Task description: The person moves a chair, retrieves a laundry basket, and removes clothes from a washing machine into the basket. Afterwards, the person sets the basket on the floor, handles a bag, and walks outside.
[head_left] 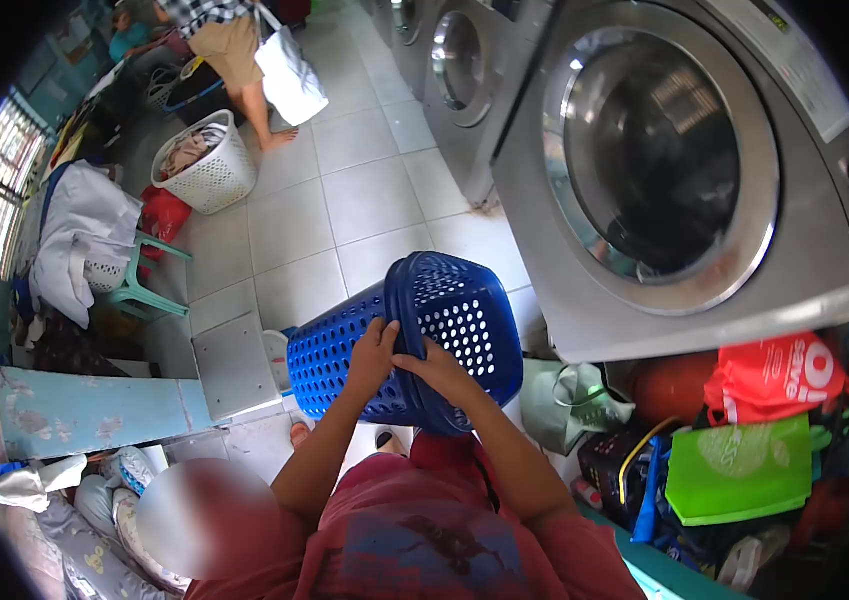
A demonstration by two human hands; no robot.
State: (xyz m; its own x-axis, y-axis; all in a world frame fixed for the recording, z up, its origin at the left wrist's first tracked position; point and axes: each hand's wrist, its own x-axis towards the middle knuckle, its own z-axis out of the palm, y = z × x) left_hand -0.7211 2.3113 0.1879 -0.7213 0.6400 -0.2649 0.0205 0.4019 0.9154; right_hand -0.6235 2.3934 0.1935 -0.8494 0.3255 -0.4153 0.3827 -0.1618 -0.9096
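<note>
A blue perforated plastic basket (339, 347) is tilted on its side in front of my body, its open mouth facing right. Holes in its far inner wall show bright. My left hand (372, 352) is at the basket's near side, its fingers pressed on the rim. Beside it, my right hand (434, 368) grips the same rim, with the thumb pointing towards the left hand. The two hands are close together. Nothing shows inside the basket.
Front-loading machines (664, 150) line the right side. Bags, including a green one (741, 470), lie below. At left are a white laundry basket (206, 185), a green chair (149, 290) and a teal ledge (94, 412). Two people are at the back; one holds a white bag (287, 78).
</note>
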